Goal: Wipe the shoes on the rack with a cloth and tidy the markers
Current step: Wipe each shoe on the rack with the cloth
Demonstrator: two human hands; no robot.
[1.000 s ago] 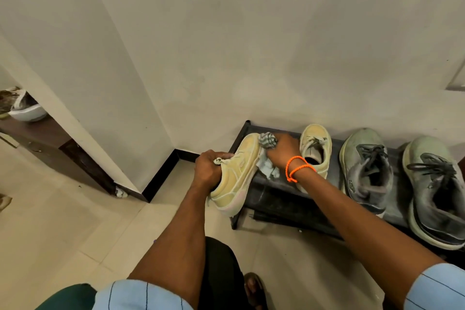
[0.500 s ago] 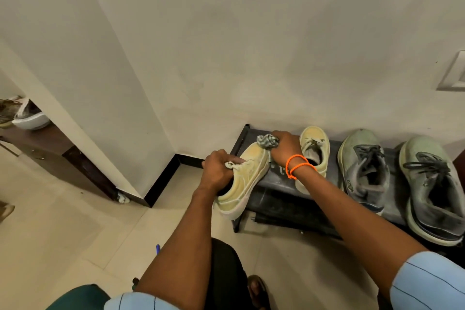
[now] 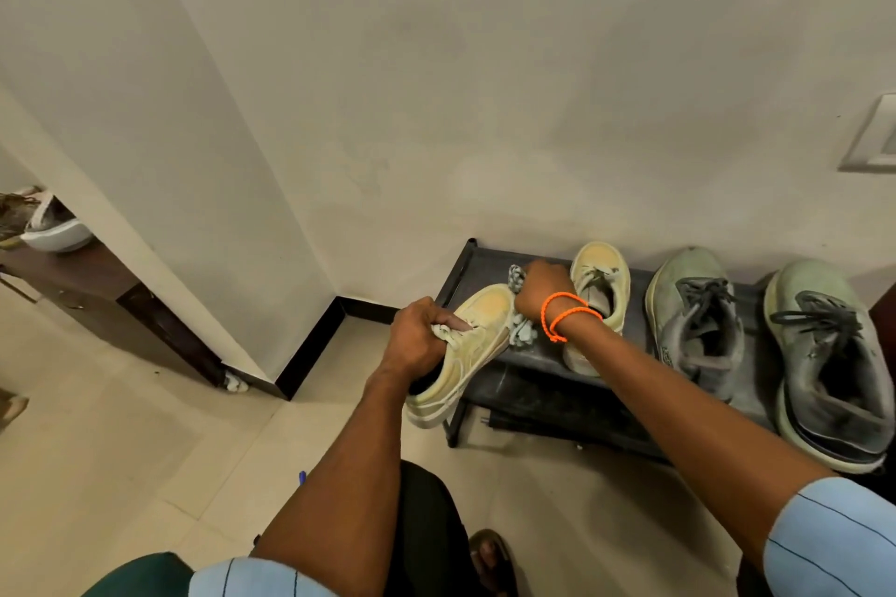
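Left hand (image 3: 418,338): forearm extended forward, grip curled round the collar and laces of a yellow shoe (image 3: 472,344), held tilted off the left front corner of the rack (image 3: 528,354). Right hand (image 3: 542,290): wrist bent, knuckles up, grip bunched round a cloth (image 3: 517,279) pressed against the shoe's toe. Matching yellow shoe (image 3: 600,291) and two grey shoes (image 3: 698,320) stand on the rack's top shelf.

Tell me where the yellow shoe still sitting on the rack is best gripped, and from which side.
Probably by the heel collar of the yellow shoe on the rack, coming from the front. Its toe points at the wall, its heel overhangs the rack edge toward the person, and the open mouth lets fingers hook inside.
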